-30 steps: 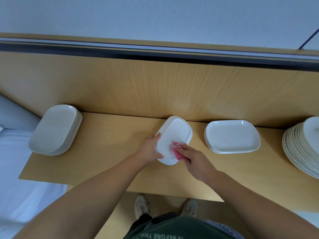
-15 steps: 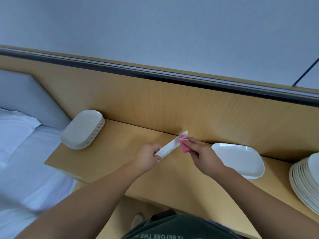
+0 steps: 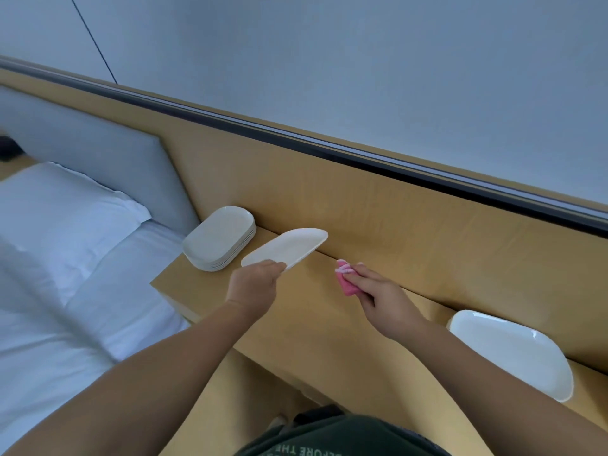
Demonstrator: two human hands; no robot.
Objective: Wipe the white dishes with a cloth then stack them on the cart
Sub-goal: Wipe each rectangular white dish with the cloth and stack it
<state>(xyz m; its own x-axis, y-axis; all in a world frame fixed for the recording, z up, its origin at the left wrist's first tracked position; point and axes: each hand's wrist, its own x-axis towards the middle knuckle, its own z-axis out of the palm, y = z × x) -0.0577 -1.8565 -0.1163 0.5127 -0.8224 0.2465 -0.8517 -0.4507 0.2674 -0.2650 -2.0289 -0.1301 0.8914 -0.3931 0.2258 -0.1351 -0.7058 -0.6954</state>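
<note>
My left hand [image 3: 255, 284] pinches the near rim of a white rounded-rectangle dish [image 3: 289, 245] and holds it in the air above the wooden shelf [image 3: 296, 320], just right of a stack of like white dishes [image 3: 219, 237]. My right hand [image 3: 383, 299] grips a folded pink cloth [image 3: 346, 280], a short gap to the right of the held dish and not touching it. Another white dish [image 3: 513, 352] lies on the shelf at the right, partly behind my right forearm.
A wooden back panel [image 3: 411, 225] with a dark rail rises behind the shelf. A bed with a white pillow [image 3: 62, 212] and sheet lies to the left, below the shelf's end. A grey padded headboard [image 3: 98, 159] stands behind the pillow.
The view has swung left. My left hand has carried the dish left toward the stack. The cloth in my right hand has come off the dish.
</note>
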